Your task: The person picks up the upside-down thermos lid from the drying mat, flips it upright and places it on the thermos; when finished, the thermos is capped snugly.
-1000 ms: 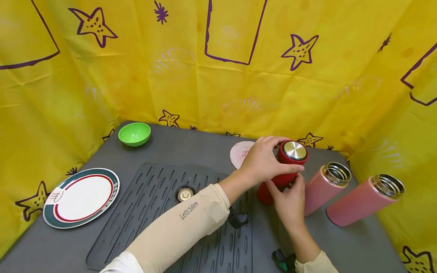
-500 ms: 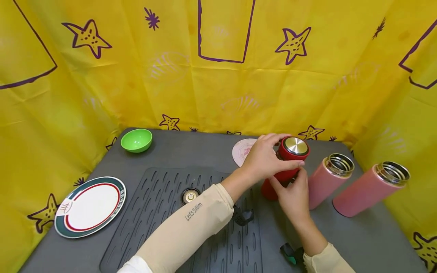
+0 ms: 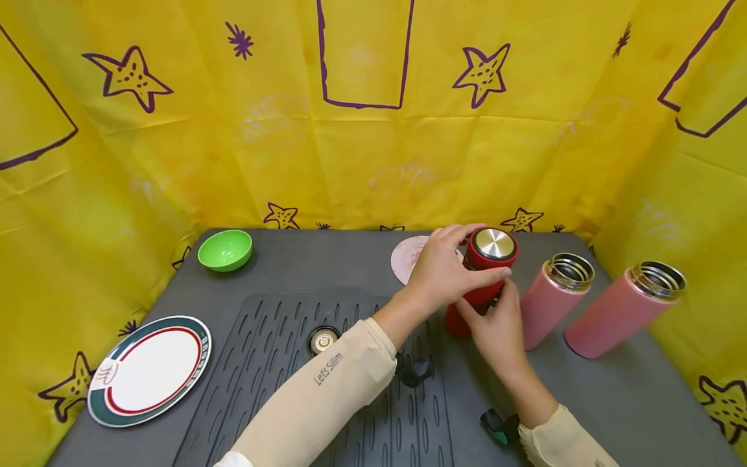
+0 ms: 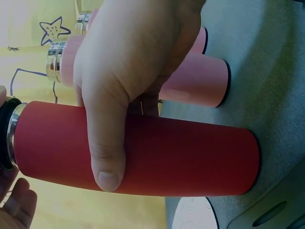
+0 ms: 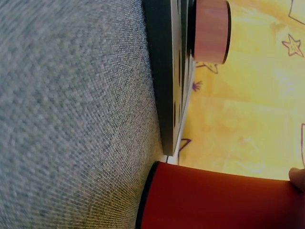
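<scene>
A red thermos bottle (image 4: 186,157) stands upright on the grey table. My right hand (image 3: 498,334) grips its body, the thumb (image 4: 108,157) lying across the red side in the left wrist view. At the top, my left hand (image 3: 446,269) holds the red lid (image 3: 493,258) with its silver disc, thumb in front and fingers behind. Between body and lid, a silver neck (image 4: 16,136) and a black ring (image 4: 7,131) show. In the right wrist view, the bottle's lower part (image 5: 209,202) rests on the table, with a fingertip (image 5: 298,177) at the edge.
Two pink lidless bottles (image 3: 554,301) (image 3: 624,311) stand at right. An upturned lid (image 3: 323,339), pink-sided (image 5: 211,31), lies on the grooved dark mat (image 3: 280,324). A pale round coaster (image 3: 404,258), a green bowl (image 3: 225,251) and a white plate (image 3: 154,370) are around it.
The head view has shifted a little. Both hands keep hold of the thermos bottle and its lid, with no clear movement of either against the other.
</scene>
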A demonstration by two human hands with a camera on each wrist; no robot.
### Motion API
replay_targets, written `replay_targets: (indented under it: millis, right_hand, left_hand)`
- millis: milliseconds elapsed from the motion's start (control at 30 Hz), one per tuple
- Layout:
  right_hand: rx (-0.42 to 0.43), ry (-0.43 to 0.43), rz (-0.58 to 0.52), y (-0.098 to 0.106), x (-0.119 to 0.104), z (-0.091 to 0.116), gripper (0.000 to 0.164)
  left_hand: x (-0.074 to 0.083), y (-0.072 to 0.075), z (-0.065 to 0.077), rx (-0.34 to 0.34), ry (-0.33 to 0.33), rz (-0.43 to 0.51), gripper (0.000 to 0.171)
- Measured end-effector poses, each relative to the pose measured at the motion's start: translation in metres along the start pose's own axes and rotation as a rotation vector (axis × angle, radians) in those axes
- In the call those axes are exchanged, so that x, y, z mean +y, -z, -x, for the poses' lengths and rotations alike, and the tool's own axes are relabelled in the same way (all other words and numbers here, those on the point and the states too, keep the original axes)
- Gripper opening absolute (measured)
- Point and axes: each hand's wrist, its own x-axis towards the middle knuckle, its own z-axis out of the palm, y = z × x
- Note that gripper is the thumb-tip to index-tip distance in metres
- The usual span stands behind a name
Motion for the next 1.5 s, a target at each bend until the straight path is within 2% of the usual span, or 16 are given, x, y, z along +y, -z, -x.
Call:
replay_targets:
  millis: [200,400,833,1100,1333,1500]
  right_hand:
    - [-0.017,-0.019,0.008,0.0010,0.0018,0.0036,0.074]
    - [-0.018,0.001,0.001,0.0016,-0.0006,-0.0019,0.075]
    - [-0.020,0.010,0.007,0.0024,0.0033,0.0042,0.071]
    - [-0.008,0.021,0.019,0.0016,0.0015,0.0001,0.071]
    - [-0.048,0.007,0.009,-0.0023,0.0002,0.0019,0.072]
    - [-0.019,0.008,0.010,-0.0025,0.0015,0.0007,0.074]
  left_hand:
    - [-0.0020,-0.0038,0.0045,0.008,0.010,0.013,0.069]
    - [-0.0018,-0.0017,0.0013,0.022,0.016,0.011,0.072]
    - [-0.0041,-0.0070,0.0084,-0.009,0.044,0.059,0.073]
    - [-0.0037,-0.0004,0.0029,-0.024,-0.034,0.015,0.074]
    - [-0.0083,0.0026,0.0070,-0.031,-0.011,0.029,0.073]
    - [-0.0078,-0.0003,0.0041,-0.026,-0.022,0.043,0.073]
